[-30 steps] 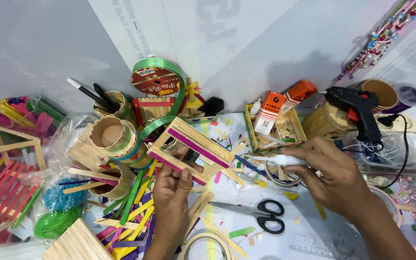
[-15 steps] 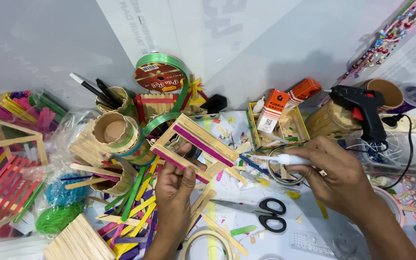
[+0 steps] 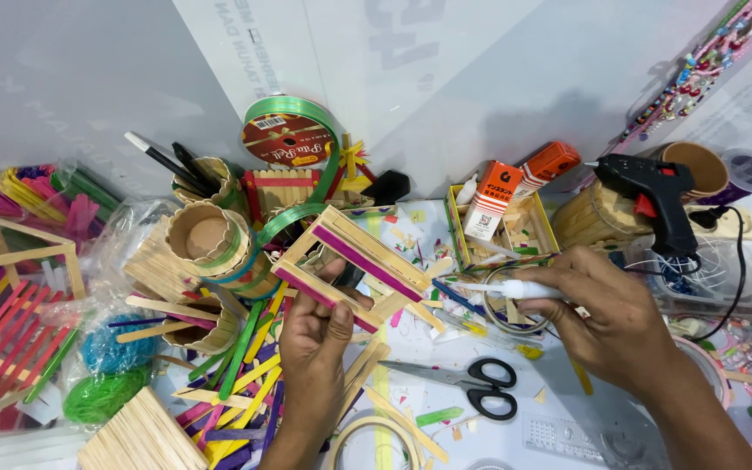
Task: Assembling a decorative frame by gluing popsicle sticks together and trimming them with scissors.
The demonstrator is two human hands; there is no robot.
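The left hand (image 3: 313,341) is closed on a small frame of wooden sticks (image 3: 350,265), with pink strips on two of its sides. The thumb presses on the near pink side and the fingers are behind it. The frame is lifted a little above the middle of the tabletop (image 3: 541,383), tilted. The right hand (image 3: 607,320) is closed around a small white glue tube (image 3: 511,288). The thin tip of the tube points to the left, toward the frame, but it is still a little apart from it. Black scissors (image 3: 472,389) lie flat on the tabletop between the two hands, closer to the near edge. Loose coloured sticks (image 3: 241,374) lie in a heap under the left wrist. A black glue gun (image 3: 654,202) stands toward the far right corner, and a roll of green ribbon (image 3: 287,132) leans against the wall at the far edge.
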